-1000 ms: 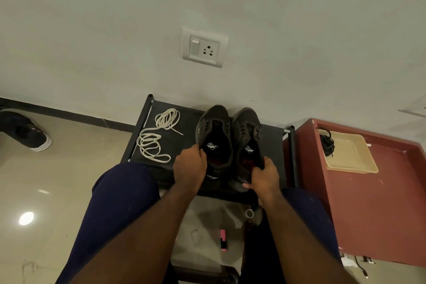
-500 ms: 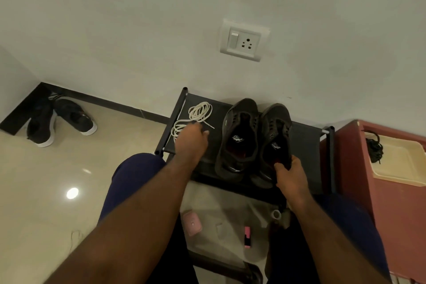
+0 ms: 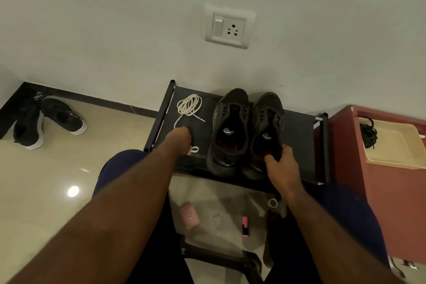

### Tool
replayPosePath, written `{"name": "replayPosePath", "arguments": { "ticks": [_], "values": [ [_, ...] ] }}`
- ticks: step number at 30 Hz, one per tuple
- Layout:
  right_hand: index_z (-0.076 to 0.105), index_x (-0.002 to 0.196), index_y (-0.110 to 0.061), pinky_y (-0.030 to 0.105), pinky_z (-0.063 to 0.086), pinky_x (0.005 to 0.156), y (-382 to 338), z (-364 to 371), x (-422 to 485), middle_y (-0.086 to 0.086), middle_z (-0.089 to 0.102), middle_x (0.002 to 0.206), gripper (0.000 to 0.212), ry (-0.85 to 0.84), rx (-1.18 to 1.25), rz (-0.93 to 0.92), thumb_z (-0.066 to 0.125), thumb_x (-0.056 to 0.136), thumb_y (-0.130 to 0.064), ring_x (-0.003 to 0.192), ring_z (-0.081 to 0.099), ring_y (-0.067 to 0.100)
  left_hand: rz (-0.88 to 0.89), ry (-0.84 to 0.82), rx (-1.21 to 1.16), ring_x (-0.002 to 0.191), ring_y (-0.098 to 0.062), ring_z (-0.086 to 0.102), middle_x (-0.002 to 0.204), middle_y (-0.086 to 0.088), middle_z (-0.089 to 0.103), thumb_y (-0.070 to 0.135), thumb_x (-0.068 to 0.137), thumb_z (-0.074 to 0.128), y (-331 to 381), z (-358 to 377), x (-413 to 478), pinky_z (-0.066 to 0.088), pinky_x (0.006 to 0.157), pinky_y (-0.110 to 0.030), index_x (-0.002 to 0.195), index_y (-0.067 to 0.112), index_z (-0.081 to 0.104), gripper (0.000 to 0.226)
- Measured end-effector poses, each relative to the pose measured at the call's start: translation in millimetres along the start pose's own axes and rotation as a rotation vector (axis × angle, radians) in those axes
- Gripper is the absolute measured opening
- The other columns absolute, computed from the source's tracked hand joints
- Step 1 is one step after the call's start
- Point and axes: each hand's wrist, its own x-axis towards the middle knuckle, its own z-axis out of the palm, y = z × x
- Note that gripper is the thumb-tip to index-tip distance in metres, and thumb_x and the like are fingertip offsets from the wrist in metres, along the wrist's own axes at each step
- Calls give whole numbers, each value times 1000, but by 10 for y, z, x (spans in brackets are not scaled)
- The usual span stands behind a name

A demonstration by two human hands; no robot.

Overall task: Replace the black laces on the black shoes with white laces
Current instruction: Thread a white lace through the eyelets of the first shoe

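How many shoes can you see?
4. The left shoe and right shoe stand on the black rack; two white-soled sneakers lie on the floor, far left.

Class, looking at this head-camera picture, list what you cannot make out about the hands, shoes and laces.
- Head view: the left hand covers the near white lace; only a loop shows, so the grip is hidden.
- Head view: the right hand grips the right shoe at the heel; the collar hides some fingertips.
- Head view: the black laces in the tray are a small dark tangle; their number is unclear.
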Motion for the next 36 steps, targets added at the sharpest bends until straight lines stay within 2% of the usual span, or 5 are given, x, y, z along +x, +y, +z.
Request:
{"name": "replayPosePath", "arguments": {
  "ticks": [11, 19, 23, 29, 36],
  "values": [
    [43, 140, -21, 49, 56, 92, -80, -15, -147, 3, 62, 116, 54, -73, 56, -10, 61, 89, -25, 103, 64, 24, 136, 640, -1004, 77, -11, 65, 86, 2, 69, 14, 90, 65, 497, -329, -795, 54, 70, -23, 99, 16, 67, 9],
    [62, 118, -15, 32, 54, 73, -381, -422, -437, 6, 69, 105, 49, -18, 463, 10, 48, 98, -56, 84, 63, 12, 488, 48, -1785, 78, -19, 63, 83, -9, 68, -5, 94, 42, 1454, -461, -1522, 52, 70, -32, 88, 8, 59, 22],
    [64, 119, -10, 30, 48, 56, -457, -688, -664, 13, 72, 94, 66, -385, 849, 24, 28, 100, -62, 69, 64, 20, 384, -13, -1692, 81, -23, 65, 85, -11, 69, -2, 94, 41, 1560, -208, -1464, 52, 67, -32, 90, 9, 58, 21],
    [71, 97, -9, 43, 57, 79, -296, -696, -550, 15, 75, 95, 18, -149, 685, -47, 56, 99, -19, 88, 69, 30, 339, -57, -1371, 70, -18, 68, 79, -6, 71, 2, 95, 44, 1612, -12, -1423, 52, 59, -30, 92, 13, 62, 21],
    [62, 92, -13, 30, 57, 66, -479, -978, 26, 6, 72, 80, 18, -119, 1226, 58, 49, 101, -20, 67, 69, 16, 277, 74, -1349, 76, -29, 71, 94, -17, 70, 8, 102, 43, 1581, -182, -1078, 57, 58, -29, 105, 10, 62, 19]
  ]
}}
